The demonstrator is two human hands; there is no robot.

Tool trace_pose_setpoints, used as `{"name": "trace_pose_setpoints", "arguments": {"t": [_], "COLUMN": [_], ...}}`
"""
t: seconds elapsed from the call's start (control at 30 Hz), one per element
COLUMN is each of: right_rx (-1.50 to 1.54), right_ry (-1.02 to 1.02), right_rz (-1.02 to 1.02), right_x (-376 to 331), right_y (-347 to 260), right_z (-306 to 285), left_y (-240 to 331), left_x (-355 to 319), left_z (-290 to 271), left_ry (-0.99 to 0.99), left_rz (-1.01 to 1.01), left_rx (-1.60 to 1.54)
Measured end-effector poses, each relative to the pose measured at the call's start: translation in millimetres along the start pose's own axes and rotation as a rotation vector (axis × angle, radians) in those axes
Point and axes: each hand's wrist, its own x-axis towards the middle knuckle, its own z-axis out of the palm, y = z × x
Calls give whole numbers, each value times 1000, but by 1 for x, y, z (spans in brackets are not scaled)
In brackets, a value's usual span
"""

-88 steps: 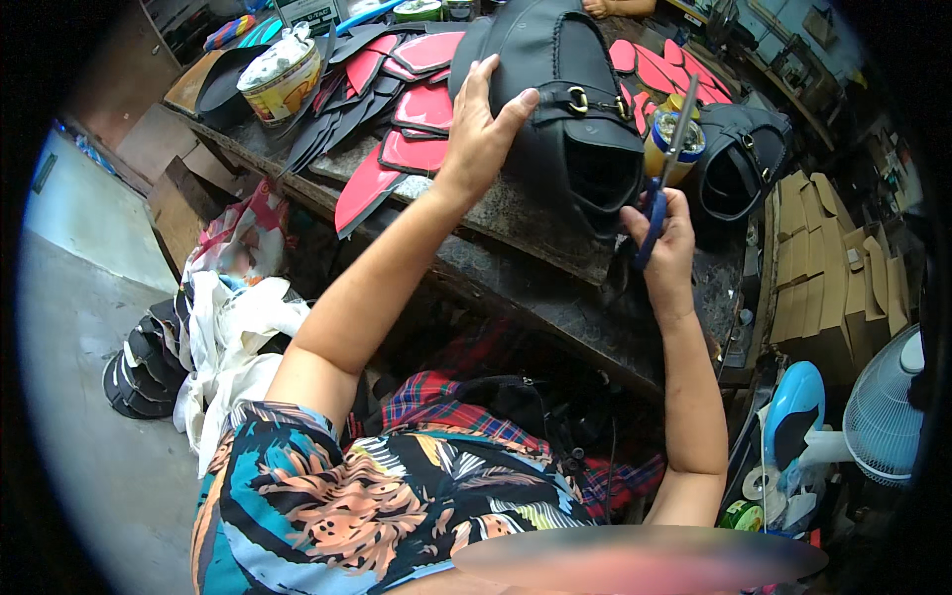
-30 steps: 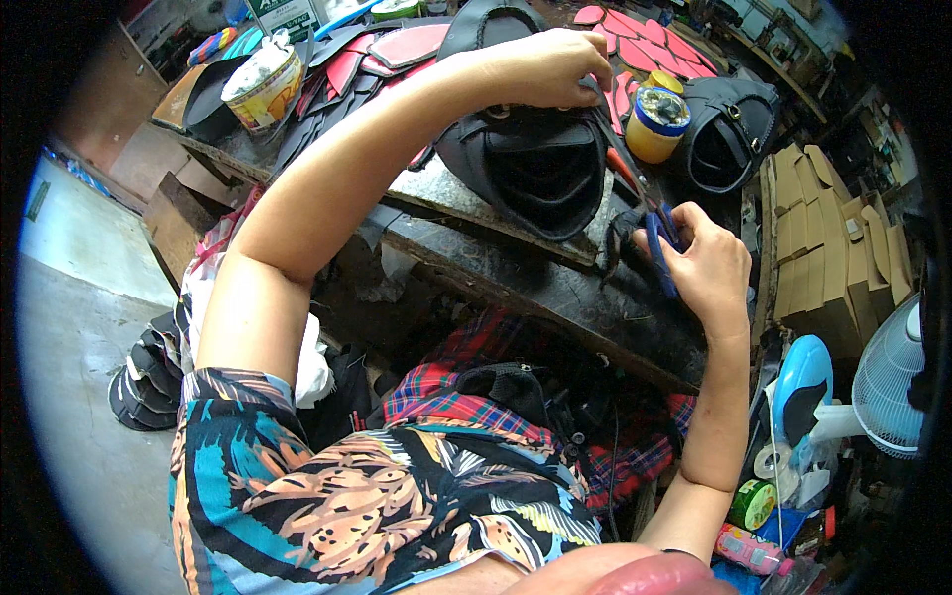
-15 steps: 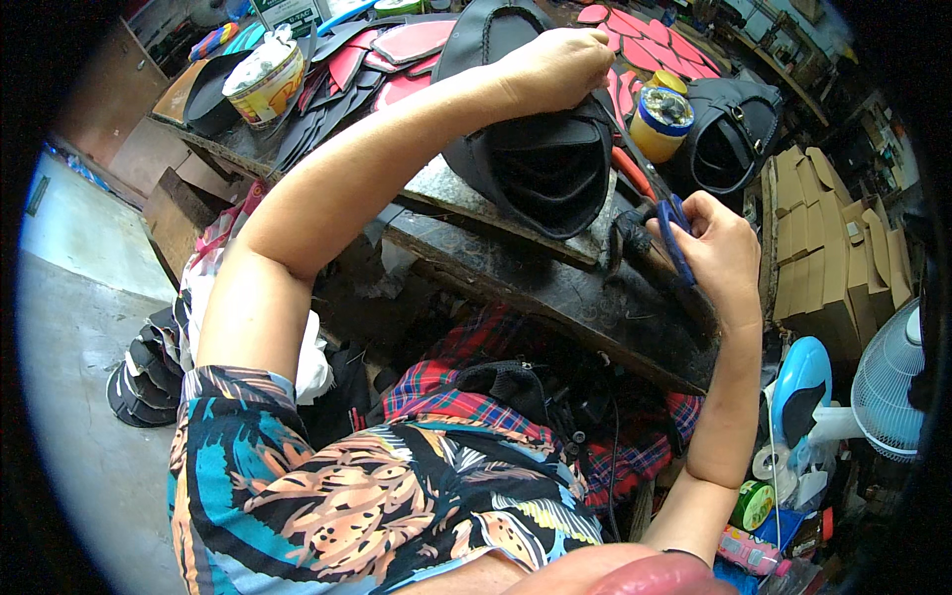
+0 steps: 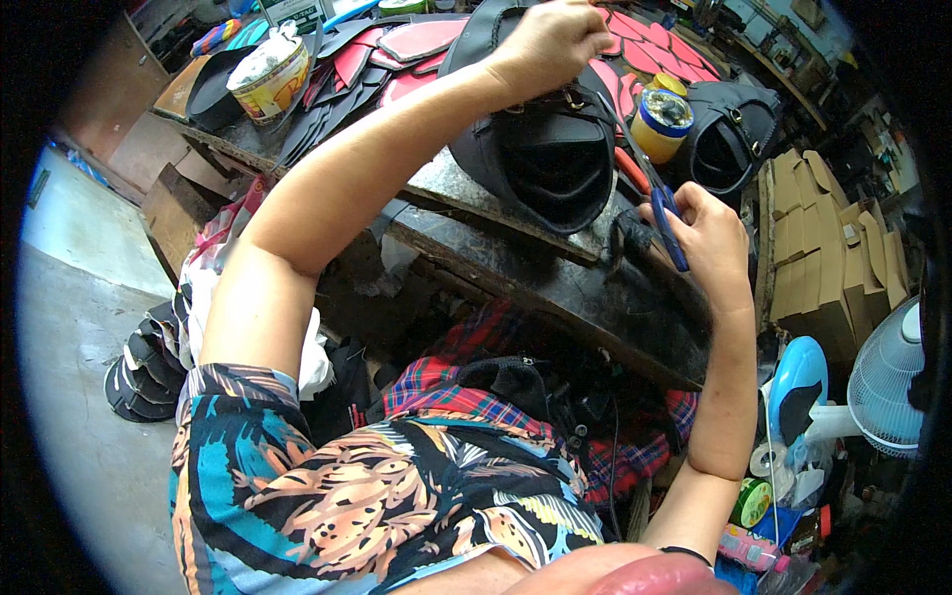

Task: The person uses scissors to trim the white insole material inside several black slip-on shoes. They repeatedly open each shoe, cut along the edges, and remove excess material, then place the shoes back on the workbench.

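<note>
A black leather-look piece (image 4: 555, 164), with an open, dark hollow and a small buckle, lies on the bench before me. Above its far part is my left hand (image 4: 552, 48), fingers curled together; whatever they may pinch is too small to see. My right hand (image 4: 709, 238) grips a pair of scissors (image 4: 668, 230) by its blue handles, blades pointing away beside the black piece. Close to the scissors rests a tool with an orange-red handle (image 4: 631, 171). A yellow jar with a blue rim (image 4: 660, 127) stands just beyond.
A similar black piece with a buckle (image 4: 732, 134) sits at the right. Red and black cut pieces (image 4: 426, 42) are heaped at the back, near a tub (image 4: 268, 79). Folded cardboard (image 4: 828, 248) and a fan (image 4: 886, 382) stand to the right of the bench (image 4: 555, 288).
My left hand has risen up and slightly left, away from the black piece, uncovering its buckle. The scissors have turned slightly in my right hand, which has barely moved.
</note>
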Motion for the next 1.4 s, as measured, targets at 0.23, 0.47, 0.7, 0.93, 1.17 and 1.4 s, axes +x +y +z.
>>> {"name": "trace_pose_setpoints", "arguments": {"t": [0.23, 0.47, 0.7, 0.93, 1.17, 1.4], "right_rx": [175, 20, 95, 143, -641, -838], "right_ry": [-19, 58, -22, -33, 127, 163], "right_rz": [140, 52, -64, -136, -532, -768], "right_x": [-10, -17, -16, -2, 1, 6], "right_y": [18, 17, 16, -23, -98, -142], "right_z": [8, 11, 5, -44, -92, -98], "left_y": [45, 57, 54, 61, 61, 60], "left_x": [-26, -90, -132, -136, -144, -140], "left_z": [-84, -125, -116, -86, -81, -77], "left_ry": [69, 418, 299, 144, 155, 137], "left_rz": [-482, -319, -525, -494, -508, -372], "left_rx": [-397, -134, 32, -180, -75, 88]}}
